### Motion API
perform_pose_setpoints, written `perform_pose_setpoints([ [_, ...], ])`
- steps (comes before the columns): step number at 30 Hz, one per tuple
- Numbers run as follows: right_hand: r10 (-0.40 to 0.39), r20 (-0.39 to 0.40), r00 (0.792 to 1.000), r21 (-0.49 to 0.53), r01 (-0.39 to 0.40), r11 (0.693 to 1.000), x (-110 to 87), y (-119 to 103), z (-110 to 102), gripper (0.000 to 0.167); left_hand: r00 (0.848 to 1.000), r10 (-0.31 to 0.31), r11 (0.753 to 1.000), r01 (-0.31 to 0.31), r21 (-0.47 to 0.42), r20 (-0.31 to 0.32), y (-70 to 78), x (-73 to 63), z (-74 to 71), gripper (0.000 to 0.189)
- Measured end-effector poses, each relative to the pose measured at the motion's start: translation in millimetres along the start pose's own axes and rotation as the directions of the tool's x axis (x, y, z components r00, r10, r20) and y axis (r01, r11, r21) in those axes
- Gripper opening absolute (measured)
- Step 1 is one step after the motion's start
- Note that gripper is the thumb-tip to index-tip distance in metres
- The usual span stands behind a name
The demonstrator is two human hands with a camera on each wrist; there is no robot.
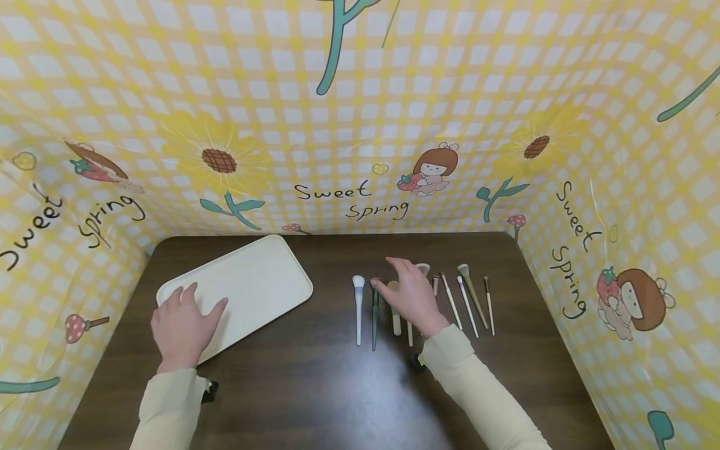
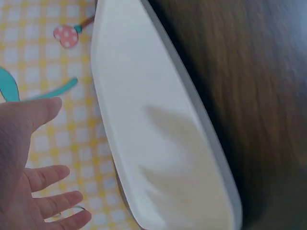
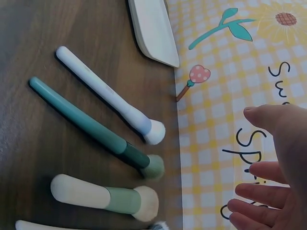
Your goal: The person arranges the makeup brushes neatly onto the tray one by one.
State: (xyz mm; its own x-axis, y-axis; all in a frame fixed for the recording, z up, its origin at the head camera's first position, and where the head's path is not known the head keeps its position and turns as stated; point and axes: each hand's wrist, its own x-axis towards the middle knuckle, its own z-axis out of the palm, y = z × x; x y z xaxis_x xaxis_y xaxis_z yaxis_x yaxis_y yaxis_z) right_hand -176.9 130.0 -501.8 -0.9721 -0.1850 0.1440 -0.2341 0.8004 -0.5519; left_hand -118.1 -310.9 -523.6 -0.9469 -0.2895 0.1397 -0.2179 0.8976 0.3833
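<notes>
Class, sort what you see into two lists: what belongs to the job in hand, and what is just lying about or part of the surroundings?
Seems to belong:
- white tray, left hand over it
- row of brushes, right hand over some

Surroundings:
- dark table
- yellow checked cloth

Nothing appears to be lying about unrelated.

desk (image 1: pixel 281 406): dark brown wood | glare (image 1: pixel 360 381): pale, on desk | cloth (image 1: pixel 315 137): yellow-white checks (lettered "Sweet Spring"), three sides
</notes>
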Motion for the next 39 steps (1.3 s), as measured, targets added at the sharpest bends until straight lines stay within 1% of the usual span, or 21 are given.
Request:
perform_pose_setpoints([
  [3,-0.006,0.002,1.000,-0.002,0.006,1.000,-1.2,-2,3,0.066,0.997,-0.065,0.998,0.065,0.009,0.038,-12.8,-0.6,-1.0,0.083],
  [5,-0.015,0.002,1.000,-0.012,0.015,1.000,-1.9,-3,5,0.063,0.991,-0.109,0.994,0.108,0.019,0.078,-20.9,-0.9,-1.5,0.086],
  [7,-0.022,0.008,1.000,-0.021,0.022,1.000,-3.0,-4,7,0.061,0.981,-0.154,0.988,0.152,0.029,0.121,-27.8,-1.6,-2.4,0.086],
  [11,-0.021,0.030,0.999,-0.046,0.023,0.999,-4.7,-6,12,0.058,0.951,-0.239,0.971,0.235,0.048,0.194,-37.6,-2.3,-4.4,0.081],
  [15,-0.019,0.044,0.999,-0.037,0.021,0.999,-6.7,-7,17,0.057,0.915,-0.314,0.949,0.306,0.070,0.254,-43.2,-4.2,-4.1,0.073],
  [17,-0.011,0.054,0.998,-0.034,0.013,0.999,-8.8,-6,20,0.056,0.895,-0.341,0.940,0.334,0.072,0.289,-44.6,-6.4,-2.5,0.070],
  [19,-0.008,0.067,0.998,-0.030,0.010,0.999,-11.2,-6,23,0.055,0.878,-0.358,0.932,0.356,0.067,0.317,-45.9,-9.4,-0.8,0.064],
  [21,-0.009,0.086,0.996,-0.028,0.011,1.000,-13.1,-5,27,0.053,0.868,-0.368,0.927,0.372,0.054,0.332,-46.8,-11.6,-0.4,0.056],
  [22,-0.013,0.093,0.996,-0.025,0.015,1.000,-13.7,-5,29,0.052,0.867,-0.370,0.925,0.377,0.047,0.334,-47.9,-12.3,-0.4,0.053],
  [24,-0.022,0.103,0.994,-0.018,0.024,1.000,-14.2,-7,32,0.050,0.869,-0.367,0.925,0.378,0.034,0.331,-52.1,-12.2,0.1,0.047],
  [31,-0.023,0.143,0.989,-0.017,0.026,1.000,-17.3,-12,43,0.047,0.894,-0.343,0.934,0.356,0.006,0.289,-60.7,-8.9,1.5,0.042],
  [34,-0.021,0.163,0.986,-0.026,0.025,0.999,-18.8,-13,49,0.045,0.898,-0.333,0.938,0.347,0.004,0.287,-64.0,-9.3,1.8,0.039],
  [38,0.000,0.181,0.983,-0.041,0.008,0.999,-18.7,-16,56,0.039,0.900,-0.325,0.940,0.340,-0.001,0.290,-67.7,-7.9,3.4,0.037],
  [39,0.005,0.183,0.983,-0.044,0.003,0.999,-18.6,-16,58,0.036,0.903,-0.321,0.942,0.335,-0.001,0.286,-68.2,-7.1,3.8,0.035],
])
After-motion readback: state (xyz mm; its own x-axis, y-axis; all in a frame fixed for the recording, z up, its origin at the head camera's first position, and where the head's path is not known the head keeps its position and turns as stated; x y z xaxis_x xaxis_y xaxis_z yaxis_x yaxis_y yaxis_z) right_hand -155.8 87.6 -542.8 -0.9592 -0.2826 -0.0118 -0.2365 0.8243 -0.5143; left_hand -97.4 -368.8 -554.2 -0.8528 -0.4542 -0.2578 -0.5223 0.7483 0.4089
